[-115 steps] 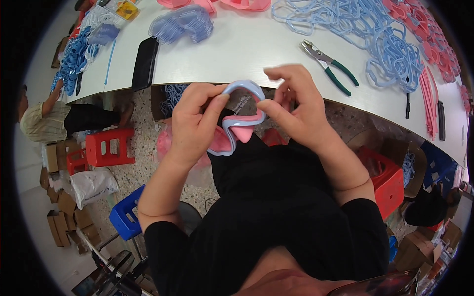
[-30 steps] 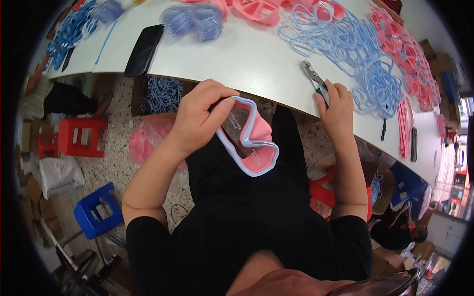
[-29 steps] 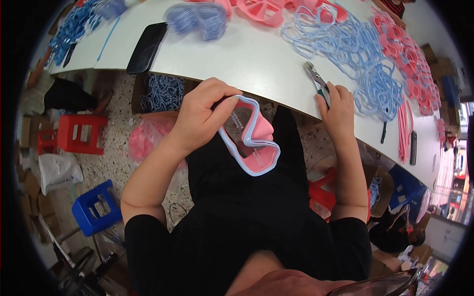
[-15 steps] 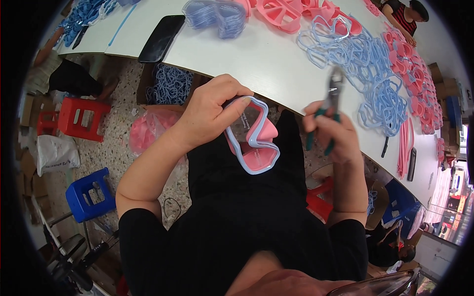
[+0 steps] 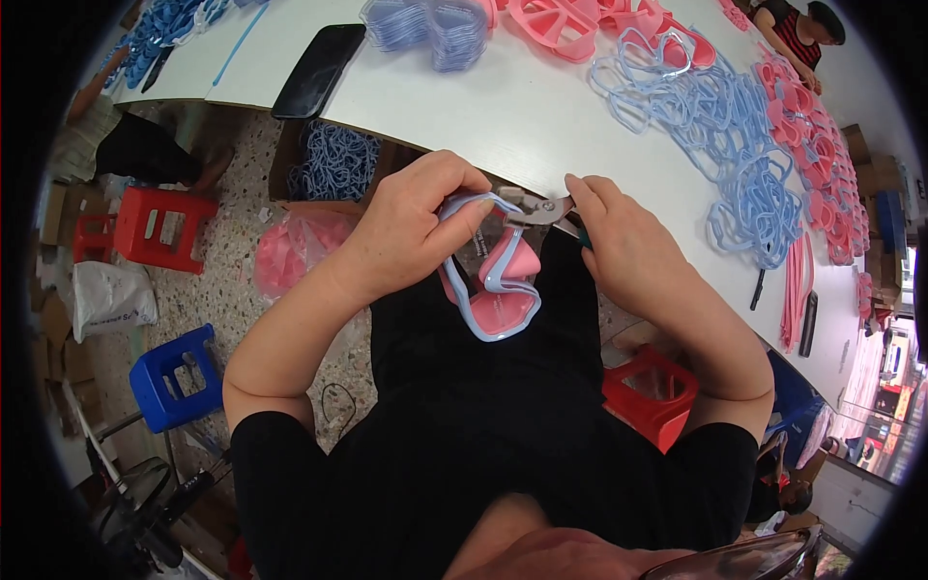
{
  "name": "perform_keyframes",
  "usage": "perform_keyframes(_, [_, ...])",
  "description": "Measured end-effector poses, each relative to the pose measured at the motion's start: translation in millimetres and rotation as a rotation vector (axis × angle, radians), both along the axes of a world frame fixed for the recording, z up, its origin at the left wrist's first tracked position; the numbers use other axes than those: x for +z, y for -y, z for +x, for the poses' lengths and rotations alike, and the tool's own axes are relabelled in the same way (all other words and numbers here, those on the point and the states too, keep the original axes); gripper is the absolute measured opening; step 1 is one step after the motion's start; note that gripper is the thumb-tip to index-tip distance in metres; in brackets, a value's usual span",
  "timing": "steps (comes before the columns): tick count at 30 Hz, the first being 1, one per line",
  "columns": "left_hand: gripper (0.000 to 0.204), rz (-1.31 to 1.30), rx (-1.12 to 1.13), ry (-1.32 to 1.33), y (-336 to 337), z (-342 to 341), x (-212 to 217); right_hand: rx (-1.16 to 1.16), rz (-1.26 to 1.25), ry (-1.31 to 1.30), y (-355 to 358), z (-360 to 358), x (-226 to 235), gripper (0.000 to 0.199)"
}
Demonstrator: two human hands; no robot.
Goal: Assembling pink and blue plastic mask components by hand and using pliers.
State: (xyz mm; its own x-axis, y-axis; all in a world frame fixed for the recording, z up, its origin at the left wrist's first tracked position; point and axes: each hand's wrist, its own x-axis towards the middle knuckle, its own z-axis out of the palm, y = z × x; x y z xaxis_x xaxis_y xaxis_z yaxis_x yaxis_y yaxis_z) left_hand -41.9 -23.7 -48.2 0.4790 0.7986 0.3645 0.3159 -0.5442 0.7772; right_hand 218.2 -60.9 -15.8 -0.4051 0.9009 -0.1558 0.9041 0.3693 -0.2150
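Hiding pliers' handles: right hand

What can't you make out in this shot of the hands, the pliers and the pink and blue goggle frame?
Head view, the only one:
- Pliers: the right hand covers the handles, so only the metal head shows.
- Whether the plier tips bite the goggle frame: too small to tell.
- Frame's upper left edge: hidden under the left hand fingers.
- Black phone on the white table: screen dark, nothing readable.
- Far blue and pink frames: tangled and bent by the fisheye rim, uncountable.

Phone lies on table, left of, seemingly, stacked frames.
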Motion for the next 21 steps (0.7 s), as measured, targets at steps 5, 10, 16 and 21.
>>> perform_keyframes(5, [0.015, 0.065, -0.066, -0.018, -3, -2, -4, 0.013, -0.04, 0.095, -5, -9, 11, 0.063])
perform_keyframes(10, [0.015, 0.08, -0.096, -0.064, -3, -1, -2, 0.125, 0.173, 0.021, -5, 0, 3, 0.028])
perform_keyframes(16, [0.015, 0.092, -0.122, -0.081, -2, 1, -1, 0.193, 0.109, 0.069, -14, 1, 7, 0.028])
perform_keyframes(21, [0.014, 0.039, -0.132, -0.074, 0, 5, -7, 0.064, -0.083, 0.138, -8, 3, 0, 0.043])
